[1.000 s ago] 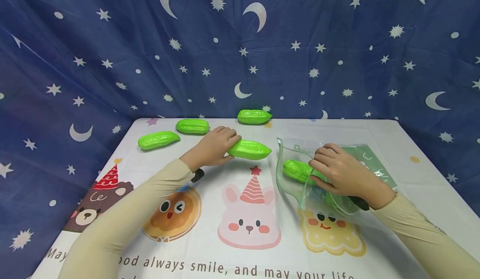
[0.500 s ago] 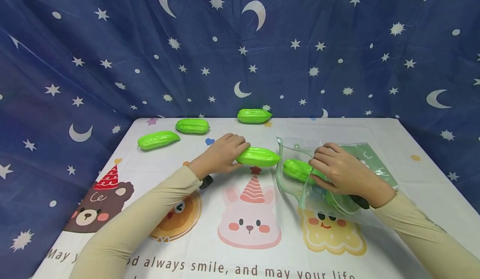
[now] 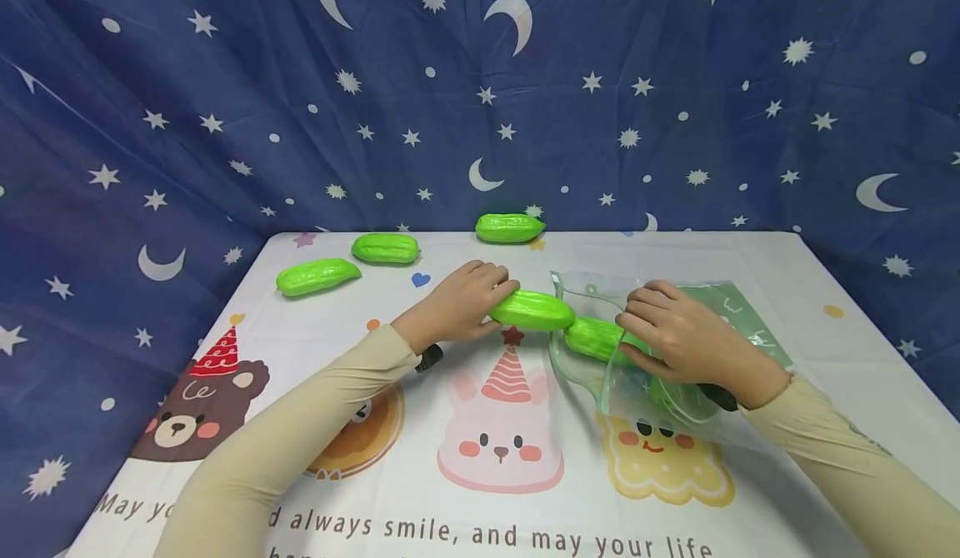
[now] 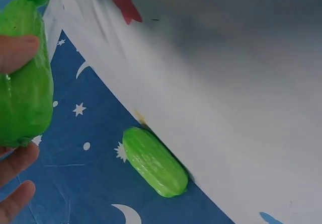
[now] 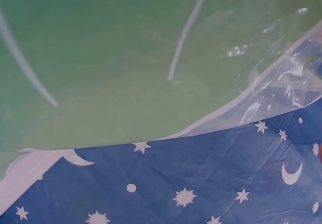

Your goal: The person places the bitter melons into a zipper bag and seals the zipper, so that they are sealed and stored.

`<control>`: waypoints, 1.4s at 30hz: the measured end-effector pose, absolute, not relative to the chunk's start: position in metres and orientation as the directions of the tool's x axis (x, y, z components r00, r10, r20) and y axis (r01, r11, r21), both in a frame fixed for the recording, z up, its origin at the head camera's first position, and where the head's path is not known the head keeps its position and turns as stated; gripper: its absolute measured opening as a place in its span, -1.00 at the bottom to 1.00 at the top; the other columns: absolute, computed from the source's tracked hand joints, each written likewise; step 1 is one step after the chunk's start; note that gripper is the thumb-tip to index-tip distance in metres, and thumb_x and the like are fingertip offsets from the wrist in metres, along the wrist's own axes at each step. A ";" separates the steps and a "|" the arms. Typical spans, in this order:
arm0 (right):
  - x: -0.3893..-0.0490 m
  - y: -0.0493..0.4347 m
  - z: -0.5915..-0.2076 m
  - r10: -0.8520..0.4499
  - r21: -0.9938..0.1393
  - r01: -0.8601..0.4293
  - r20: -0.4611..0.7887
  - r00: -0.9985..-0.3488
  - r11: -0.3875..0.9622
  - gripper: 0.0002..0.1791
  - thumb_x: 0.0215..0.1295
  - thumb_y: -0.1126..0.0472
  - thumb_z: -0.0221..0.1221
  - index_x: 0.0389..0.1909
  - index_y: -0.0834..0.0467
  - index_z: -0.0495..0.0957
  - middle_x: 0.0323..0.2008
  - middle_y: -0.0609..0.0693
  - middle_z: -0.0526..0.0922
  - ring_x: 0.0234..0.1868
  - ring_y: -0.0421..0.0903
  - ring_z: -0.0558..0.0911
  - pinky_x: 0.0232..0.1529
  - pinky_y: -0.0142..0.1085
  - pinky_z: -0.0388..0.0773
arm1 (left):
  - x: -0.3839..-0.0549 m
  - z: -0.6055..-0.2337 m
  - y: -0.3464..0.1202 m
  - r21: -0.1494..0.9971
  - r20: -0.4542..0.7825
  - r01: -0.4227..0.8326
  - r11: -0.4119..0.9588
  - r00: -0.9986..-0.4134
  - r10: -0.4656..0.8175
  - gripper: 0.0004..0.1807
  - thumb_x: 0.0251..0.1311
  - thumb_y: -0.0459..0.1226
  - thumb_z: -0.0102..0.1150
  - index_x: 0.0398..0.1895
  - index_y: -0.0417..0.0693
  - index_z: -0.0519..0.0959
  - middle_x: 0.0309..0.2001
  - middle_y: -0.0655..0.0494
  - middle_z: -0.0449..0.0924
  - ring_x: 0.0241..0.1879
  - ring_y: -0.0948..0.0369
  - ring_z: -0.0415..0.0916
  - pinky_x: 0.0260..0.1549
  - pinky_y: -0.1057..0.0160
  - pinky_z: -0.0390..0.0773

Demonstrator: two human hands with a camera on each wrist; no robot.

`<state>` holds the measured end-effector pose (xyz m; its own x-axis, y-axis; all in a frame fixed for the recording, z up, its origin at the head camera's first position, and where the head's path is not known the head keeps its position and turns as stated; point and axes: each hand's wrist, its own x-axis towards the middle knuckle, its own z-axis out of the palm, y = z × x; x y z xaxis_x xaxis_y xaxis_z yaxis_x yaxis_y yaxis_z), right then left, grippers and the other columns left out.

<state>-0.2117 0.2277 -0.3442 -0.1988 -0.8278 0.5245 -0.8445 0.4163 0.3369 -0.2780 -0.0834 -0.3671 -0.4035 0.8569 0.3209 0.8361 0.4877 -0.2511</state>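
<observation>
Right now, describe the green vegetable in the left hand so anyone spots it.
On the white printed tablecloth, find the clear bag held by the right hand. The left hand grips a bright green vegetable, its tip at the bag's mouth. Others lie farther back or inside the bag; only this is in the left hand.

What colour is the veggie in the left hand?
Bright green: the veggie in the left hand shows best in the head view.

Both forearms angled inward, fingers curled
</observation>
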 end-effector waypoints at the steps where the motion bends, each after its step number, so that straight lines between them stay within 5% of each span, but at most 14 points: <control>1: -0.212 0.227 -0.344 -0.828 0.338 -0.845 0.526 -0.195 0.415 -0.57 0.42 0.01 -0.22 -0.40 0.19 0.48 -0.49 0.01 0.52 -0.37 -0.01 0.48 -0.18 -0.09 0.45 | -0.278 -0.367 -0.082 -0.255 0.319 0.838 0.482 -0.398 0.860 -0.53 -0.02 -0.13 0.30 -0.03 -0.08 0.45 -0.20 0.06 0.45 -0.20 0.13 0.44 0.00 0.18 0.44; 12: -0.214 0.226 -0.342 -0.829 0.343 -0.846 0.528 -0.184 0.407 -0.58 0.43 0.01 -0.22 -0.39 0.20 0.48 -0.49 0.01 0.52 -0.37 -0.01 0.48 -0.20 -0.11 0.44 | -0.276 -0.368 -0.066 -0.255 0.276 0.863 0.436 -0.367 0.889 -0.51 0.02 -0.03 0.31 -0.02 -0.04 0.46 -0.21 0.08 0.45 -0.21 0.13 0.44 -0.03 0.19 0.43; 26: -0.214 0.225 -0.341 -0.826 0.341 -0.850 0.535 -0.175 0.401 -0.59 0.42 0.03 -0.21 -0.40 0.20 0.49 -0.50 0.01 0.51 -0.38 -0.01 0.47 -0.20 -0.11 0.43 | -0.276 -0.367 -0.064 -0.266 0.245 0.858 0.439 -0.381 0.892 -0.53 0.01 -0.15 0.33 0.01 -0.01 0.46 -0.17 0.06 0.46 -0.16 0.10 0.45 0.01 0.17 0.42; 42: -0.215 0.224 -0.344 -0.827 0.336 -0.853 0.534 -0.177 0.399 -0.60 0.41 0.04 -0.21 -0.40 0.20 0.48 -0.50 0.01 0.51 -0.37 -0.01 0.48 -0.20 -0.11 0.43 | -0.270 -0.367 -0.048 -0.275 0.234 0.880 0.388 -0.330 0.915 -0.50 -0.04 -0.19 0.35 0.03 0.00 0.47 -0.13 0.10 0.48 -0.12 0.13 0.46 0.08 0.20 0.43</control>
